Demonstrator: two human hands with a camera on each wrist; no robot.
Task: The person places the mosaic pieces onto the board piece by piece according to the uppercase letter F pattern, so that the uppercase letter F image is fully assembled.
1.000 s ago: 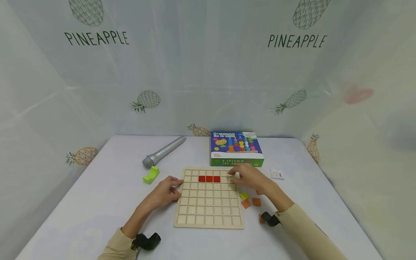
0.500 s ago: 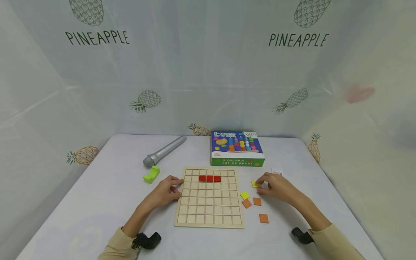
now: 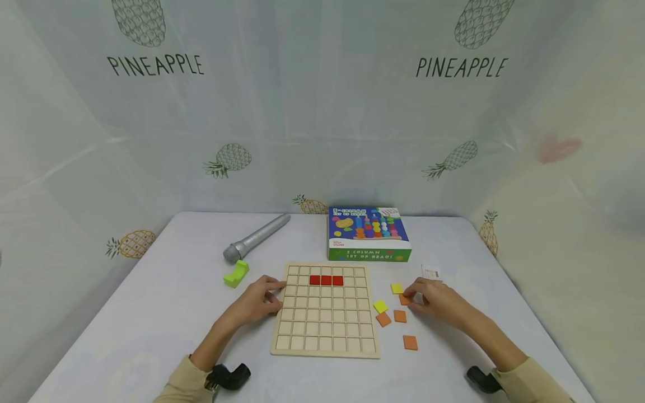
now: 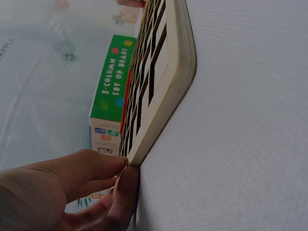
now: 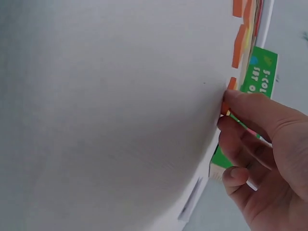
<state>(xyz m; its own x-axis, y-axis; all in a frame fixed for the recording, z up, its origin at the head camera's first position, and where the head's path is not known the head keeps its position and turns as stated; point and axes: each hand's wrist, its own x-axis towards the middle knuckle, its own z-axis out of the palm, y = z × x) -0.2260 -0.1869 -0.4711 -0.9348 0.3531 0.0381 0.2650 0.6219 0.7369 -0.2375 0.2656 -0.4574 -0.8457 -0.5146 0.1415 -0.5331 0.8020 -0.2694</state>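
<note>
In the head view a square wooden grid board (image 3: 325,330) lies on the white table, with three red tiles (image 3: 326,280) side by side in its second row from the back. My left hand (image 3: 259,301) holds the board's left edge. Close up in the left wrist view, thumb and fingertip meet at that edge. Right of the board, my right hand (image 3: 438,300) pinches an orange tile (image 3: 405,300) at the table surface; in the right wrist view its thumb and index finger are on the orange tile (image 5: 231,85). The other fingers are curled loosely.
Loose by the board's right side lie yellow tiles (image 3: 380,306) and several orange tiles (image 3: 410,342). A bead-set box (image 3: 369,235) stands behind the board. A grey microphone (image 3: 257,238) and a green curved piece (image 3: 235,274) lie left. A small card (image 3: 431,272) lies beyond my right hand.
My right hand has moved from the board's upper right to the loose tiles, first touching a yellow tile, now an orange one nearer me. The left hand stays at the board's edge.
</note>
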